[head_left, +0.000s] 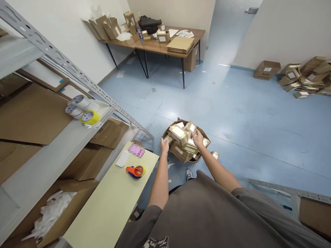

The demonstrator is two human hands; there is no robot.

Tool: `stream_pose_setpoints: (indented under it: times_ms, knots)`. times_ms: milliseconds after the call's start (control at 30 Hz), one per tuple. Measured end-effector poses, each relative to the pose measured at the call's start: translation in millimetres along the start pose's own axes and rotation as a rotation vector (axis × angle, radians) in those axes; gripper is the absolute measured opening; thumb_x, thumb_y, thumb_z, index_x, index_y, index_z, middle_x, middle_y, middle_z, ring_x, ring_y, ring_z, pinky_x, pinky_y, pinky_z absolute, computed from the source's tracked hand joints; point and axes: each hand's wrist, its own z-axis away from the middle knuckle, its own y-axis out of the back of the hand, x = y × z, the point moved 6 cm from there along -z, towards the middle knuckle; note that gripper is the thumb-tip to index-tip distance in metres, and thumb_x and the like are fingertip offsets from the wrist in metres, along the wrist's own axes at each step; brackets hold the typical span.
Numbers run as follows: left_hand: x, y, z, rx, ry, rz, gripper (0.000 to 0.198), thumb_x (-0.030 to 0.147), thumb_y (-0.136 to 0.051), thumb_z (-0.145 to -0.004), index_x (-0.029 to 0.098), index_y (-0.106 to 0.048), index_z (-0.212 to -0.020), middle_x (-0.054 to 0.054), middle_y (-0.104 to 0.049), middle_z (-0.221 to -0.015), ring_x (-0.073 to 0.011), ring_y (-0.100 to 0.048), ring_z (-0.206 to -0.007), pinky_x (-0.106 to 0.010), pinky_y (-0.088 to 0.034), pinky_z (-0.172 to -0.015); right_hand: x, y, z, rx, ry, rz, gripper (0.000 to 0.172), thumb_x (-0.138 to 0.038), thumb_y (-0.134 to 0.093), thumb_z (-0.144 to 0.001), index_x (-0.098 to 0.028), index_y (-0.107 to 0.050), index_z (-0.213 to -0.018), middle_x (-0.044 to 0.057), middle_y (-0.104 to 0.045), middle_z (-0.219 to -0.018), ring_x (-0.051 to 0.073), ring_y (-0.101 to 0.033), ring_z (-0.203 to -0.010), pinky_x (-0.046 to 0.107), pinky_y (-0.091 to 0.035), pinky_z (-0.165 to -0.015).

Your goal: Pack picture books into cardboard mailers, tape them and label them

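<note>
A large open cardboard carton [178, 153] stands on the floor in front of me, heaped with small taped cardboard boxes [178, 133] that carry white labels. At its left side my left hand [164, 146] is closed on a cardboard box at the rim; the exact grip is partly hidden. My right hand [198, 138] reaches over the heap from the right, its fingers curled against a small labelled box [190, 127] near the far side. Just outside the carton, on its right, another small box [215, 155] lies on the floor.
To my left is a pale table [108, 193] with an orange tape dispenser [134, 171] and a white card [122, 159]. Beside it, a metal shelf [59, 144] holds tape rolls [82, 102] and flat cardboard. A wooden desk [155, 46] stands behind; boxes [307, 77] pile up far right.
</note>
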Motion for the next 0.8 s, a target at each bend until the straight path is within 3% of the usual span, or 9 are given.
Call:
stream_pose_setpoints:
  times_ms: [67,200,400,600,800]
  knots:
    - [-9,21.0,-3,0.049,0.062,0.003,0.073,0.04,-0.076,-0.094,0.015,-0.049,-0.158,-0.023,-0.055,-0.159,-0.0307,-0.058,-0.144,-0.044,-0.045,-0.12,1,-3,3,0.019,-0.057,-0.016,0.066,-0.049,-0.056,-0.095,-0.019,-0.056,-0.154,0.018,-0.061,-0.154,0.034,-0.058,-0.141,0.054,-0.047,-0.119]
    - [-24,51.7,10,0.084,0.026,0.049,0.06,0.032,-0.071,-0.096,0.019,-0.056,-0.153,-0.019,-0.059,-0.156,-0.0278,-0.066,-0.134,-0.042,-0.05,-0.116,-11,-26,21,-0.01,-0.044,-0.053,0.064,-0.045,-0.057,-0.094,-0.018,-0.057,-0.152,0.018,-0.064,-0.15,0.034,-0.059,-0.14,0.054,-0.047,-0.118]
    - [-29,115.3,33,0.153,-0.062,0.065,0.055,0.031,-0.071,-0.094,0.022,-0.062,-0.148,-0.016,-0.063,-0.152,-0.028,-0.065,-0.134,-0.045,-0.048,-0.119,-63,-76,51,-0.093,0.107,-0.02,0.061,-0.042,-0.056,-0.094,-0.019,-0.059,-0.151,0.017,-0.065,-0.149,0.033,-0.06,-0.139,0.053,-0.046,-0.121]
    - [-14,215.0,64,0.231,-0.188,0.091,0.049,0.028,-0.07,-0.095,0.021,-0.066,-0.144,-0.015,-0.065,-0.149,-0.0294,-0.061,-0.136,-0.044,-0.048,-0.118,-120,-155,102,-0.214,0.204,-0.017,0.058,-0.045,-0.057,-0.095,-0.019,-0.063,-0.146,0.016,-0.067,-0.147,0.034,-0.06,-0.138,0.053,-0.048,-0.117]
    - [-21,338.6,106,0.357,-0.241,0.105,0.049,0.032,-0.071,-0.095,0.025,-0.067,-0.143,-0.013,-0.063,-0.15,-0.031,-0.056,-0.142,-0.042,-0.052,-0.112,-181,-247,175,-0.34,0.327,-0.006,0.055,-0.044,-0.058,-0.094,-0.02,-0.066,-0.142,0.015,-0.069,-0.145,0.033,-0.062,-0.134,0.052,-0.048,-0.118]
